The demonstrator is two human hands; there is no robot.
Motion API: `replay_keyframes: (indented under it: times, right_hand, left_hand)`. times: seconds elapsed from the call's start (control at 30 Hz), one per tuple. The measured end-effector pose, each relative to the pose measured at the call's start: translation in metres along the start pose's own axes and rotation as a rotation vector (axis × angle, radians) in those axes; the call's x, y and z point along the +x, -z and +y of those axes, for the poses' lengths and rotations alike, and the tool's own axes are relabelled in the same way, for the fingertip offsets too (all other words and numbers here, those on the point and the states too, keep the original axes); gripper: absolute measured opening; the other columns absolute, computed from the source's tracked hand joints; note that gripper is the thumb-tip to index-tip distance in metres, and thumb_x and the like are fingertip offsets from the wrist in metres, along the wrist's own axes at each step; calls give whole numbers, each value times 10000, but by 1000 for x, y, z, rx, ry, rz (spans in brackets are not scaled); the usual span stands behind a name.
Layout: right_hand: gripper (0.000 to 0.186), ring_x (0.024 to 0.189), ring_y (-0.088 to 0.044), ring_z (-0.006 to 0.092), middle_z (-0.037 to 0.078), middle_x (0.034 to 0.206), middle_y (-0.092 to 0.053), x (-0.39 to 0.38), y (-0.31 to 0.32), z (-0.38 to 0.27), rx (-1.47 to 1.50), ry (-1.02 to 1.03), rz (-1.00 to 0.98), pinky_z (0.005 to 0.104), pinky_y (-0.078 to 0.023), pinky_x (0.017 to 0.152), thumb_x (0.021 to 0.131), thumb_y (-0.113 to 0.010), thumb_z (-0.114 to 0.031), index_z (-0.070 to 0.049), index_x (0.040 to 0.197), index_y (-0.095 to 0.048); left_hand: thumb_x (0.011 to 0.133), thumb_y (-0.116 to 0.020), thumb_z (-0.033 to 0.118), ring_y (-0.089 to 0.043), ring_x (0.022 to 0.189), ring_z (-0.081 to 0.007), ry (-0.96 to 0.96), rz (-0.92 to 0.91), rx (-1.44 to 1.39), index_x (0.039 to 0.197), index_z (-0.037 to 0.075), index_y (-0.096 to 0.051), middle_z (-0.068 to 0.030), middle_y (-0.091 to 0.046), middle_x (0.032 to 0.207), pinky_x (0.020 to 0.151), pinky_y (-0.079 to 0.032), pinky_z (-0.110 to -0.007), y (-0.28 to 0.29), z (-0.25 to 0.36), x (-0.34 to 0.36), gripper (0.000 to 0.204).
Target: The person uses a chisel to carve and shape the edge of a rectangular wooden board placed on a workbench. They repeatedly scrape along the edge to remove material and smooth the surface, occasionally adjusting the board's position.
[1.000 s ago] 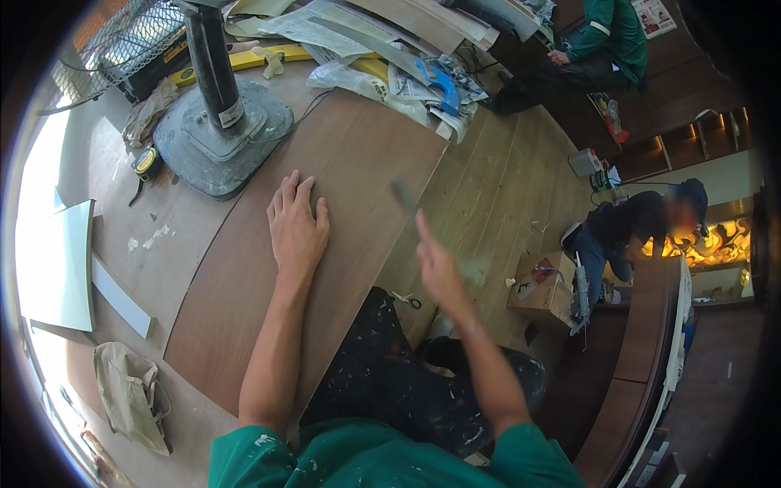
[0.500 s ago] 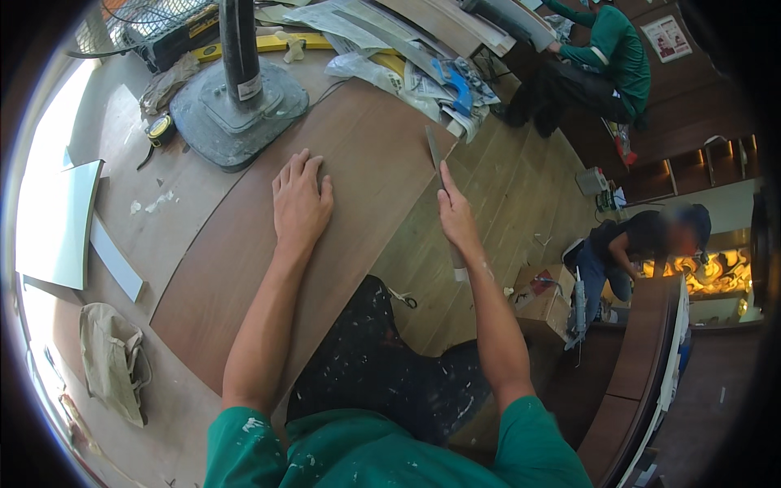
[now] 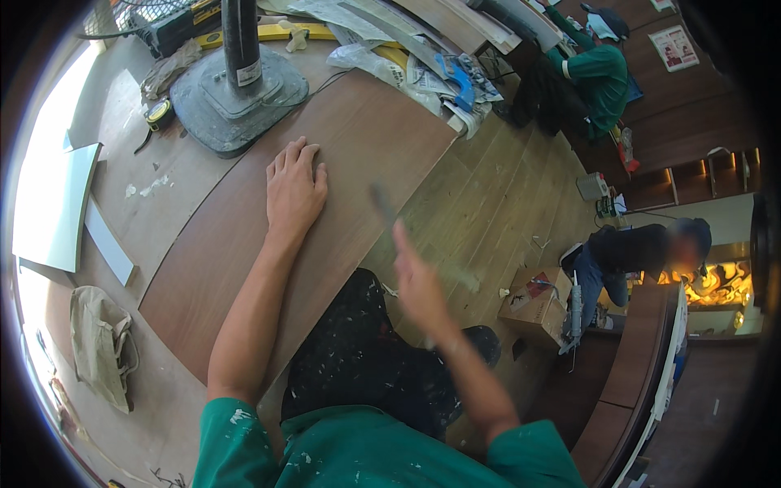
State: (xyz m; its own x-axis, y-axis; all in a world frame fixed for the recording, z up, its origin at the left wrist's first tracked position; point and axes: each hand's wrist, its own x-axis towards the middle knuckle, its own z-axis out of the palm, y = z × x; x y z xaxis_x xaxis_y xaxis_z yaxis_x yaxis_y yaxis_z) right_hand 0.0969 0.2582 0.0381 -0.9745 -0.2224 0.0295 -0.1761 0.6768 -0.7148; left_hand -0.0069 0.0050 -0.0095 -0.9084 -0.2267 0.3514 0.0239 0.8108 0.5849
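A brown wood-grain board (image 3: 236, 252) lies on the worktable, its right edge running beside my lap. My left hand (image 3: 294, 189) rests flat on its upper face, fingers stretched out and holding nothing. Off the board's right edge, my right hand (image 3: 420, 285) is closed round a slim, flat metal file (image 3: 381, 202). The file's far end points up and left over the edge of the board. Motion blurs both the file and my right hand, so contact with the edge cannot be made out.
A heavy grey stand base (image 3: 236, 106) and a tape measure (image 3: 159, 114) sit beyond the board. A blue-handled tool (image 3: 459, 83) lies among papers. Left are a beige cloth bag (image 3: 102, 346) and white panel pieces (image 3: 61, 207). Two people work at right, near a cardboard box (image 3: 533, 305).
My right hand has drawn the file back toward me and leftward along the board's right edge, from near its far corner. My left hand stays flat on the board.
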Motion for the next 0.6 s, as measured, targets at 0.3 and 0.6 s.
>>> replay_keyframes:
  times: [0.3, 0.6]
  right_hand:
    - [641, 673, -682, 395, 316, 870, -668, 38, 19, -8, -120, -258, -16, 438, -550, 687, 1073, -557, -56, -139, 1686, -387]
    - [655, 758, -734, 414, 318, 913, -701, 12, 3, -28, -115, -257, -77, 426, -581, 739, 1056, -566, -29, -102, 1682, -386]
  left_hand:
    - [1022, -647, 243, -536, 1430, -343, -27, -1, 7, 1344, 88, -672, -130, -614, 1507, 1182, -405, -479, 0, 5, 0, 358]
    - [1024, -641, 257, -542, 1426, -342, -9, 12, 5, 1359, 95, -673, -129, -614, 1515, 1190, -405, -470, -2, 0, 2, 374]
